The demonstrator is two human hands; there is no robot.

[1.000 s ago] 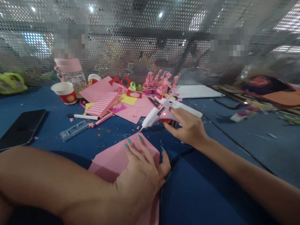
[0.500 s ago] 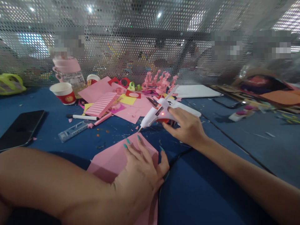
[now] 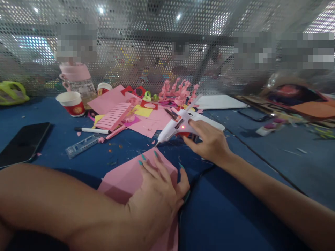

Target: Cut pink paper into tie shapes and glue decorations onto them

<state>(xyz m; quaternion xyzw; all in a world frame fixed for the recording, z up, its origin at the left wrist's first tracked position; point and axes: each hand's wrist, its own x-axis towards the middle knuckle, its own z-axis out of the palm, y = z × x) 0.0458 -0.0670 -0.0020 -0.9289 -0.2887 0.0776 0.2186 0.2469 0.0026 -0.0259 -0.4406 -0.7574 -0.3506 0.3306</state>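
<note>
My left hand (image 3: 159, 188) lies flat, fingers spread, on a pink paper sheet (image 3: 125, 177) on the blue table (image 3: 235, 209). My right hand (image 3: 209, 141) reaches forward and grips a white hot glue gun (image 3: 174, 128) with a red light on its side. The gun's nozzle points left and down, just above the far corner of the pink sheet. A dark cable runs from under my right wrist across the table.
Behind the gun lie pink and yellow paper pieces (image 3: 141, 116), curled pink strips (image 3: 179, 91), scissors, a white marker (image 3: 91, 130), a clear ruler (image 3: 82, 145). A red paper cup (image 3: 72, 103), a bottle and a black phone (image 3: 23, 143) are at left. Perforated metal screen at back.
Almost nothing has moved: the glue gun and my right hand shifted slightly, and my left hand stays pressed on the pink sheet.
</note>
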